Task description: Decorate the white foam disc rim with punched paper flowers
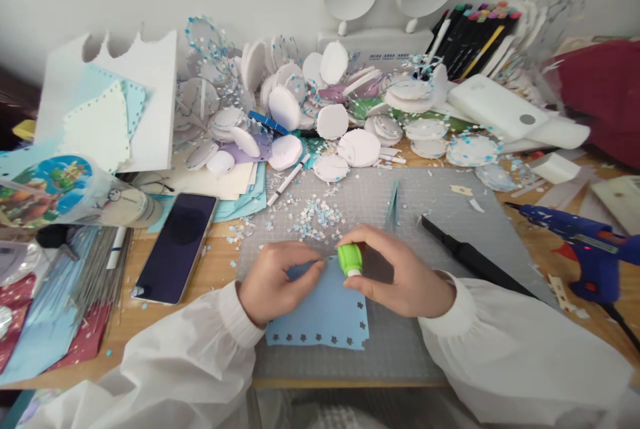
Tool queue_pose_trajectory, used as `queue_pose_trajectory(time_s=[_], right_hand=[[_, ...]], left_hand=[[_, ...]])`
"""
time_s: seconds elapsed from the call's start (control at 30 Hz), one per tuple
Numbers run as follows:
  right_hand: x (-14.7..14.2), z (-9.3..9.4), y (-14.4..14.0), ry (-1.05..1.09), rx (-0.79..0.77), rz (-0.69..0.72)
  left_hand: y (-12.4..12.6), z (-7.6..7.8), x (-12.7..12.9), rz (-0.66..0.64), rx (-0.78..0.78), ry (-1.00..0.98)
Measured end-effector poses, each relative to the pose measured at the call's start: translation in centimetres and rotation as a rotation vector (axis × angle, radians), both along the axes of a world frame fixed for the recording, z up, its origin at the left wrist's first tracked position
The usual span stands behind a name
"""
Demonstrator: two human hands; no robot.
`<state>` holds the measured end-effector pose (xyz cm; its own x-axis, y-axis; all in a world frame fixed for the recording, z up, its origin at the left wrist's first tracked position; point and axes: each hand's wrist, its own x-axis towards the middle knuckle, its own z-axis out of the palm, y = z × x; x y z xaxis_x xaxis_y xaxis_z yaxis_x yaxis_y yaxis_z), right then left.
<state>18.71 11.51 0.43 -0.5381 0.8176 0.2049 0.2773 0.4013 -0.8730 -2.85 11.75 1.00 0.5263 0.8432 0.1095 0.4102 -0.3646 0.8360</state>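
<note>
Near the table's front edge, on the grey mat (440, 229): right hand (400, 275) pinches green punch (350, 260) closed over blue paper (325, 315); left hand (273, 282) pinches paper's top edge.

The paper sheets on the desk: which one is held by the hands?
The blue sheet on the grey mat, with star holes along its edges; the left hand pinches it.

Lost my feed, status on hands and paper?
Left hand pinching blue paper. Right hand gripping green punch at its top edge. Confetti scattered beyond; nothing blocking.
</note>
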Motion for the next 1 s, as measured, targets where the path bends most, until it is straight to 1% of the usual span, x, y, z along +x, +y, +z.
queue_pose_trajectory(time_s=[0.23, 0.4, 0.8, 1.0], right_hand=[[-0.08, -0.37, -0.04, -0.087, -0.079, 0.022], [-0.09, -0.23, -0.02, -0.037, -0.065, 0.017], [-0.3, -0.43, 0.24, 0.006, -0.155, 0.026], [-0.31, -0.52, 0.16, 0.001, -0.173, 0.018]], left_hand=[[-0.01, -0.28, -0.04, 0.015, 0.037, 0.004], [0.0, -0.28, 0.04, 0.002, 0.041, 0.01], [-0.19, -0.48, -0.04, -0.016, 0.087, 0.039], [-0.24, -0.58, -0.04, -0.018, 0.109, 0.037]])
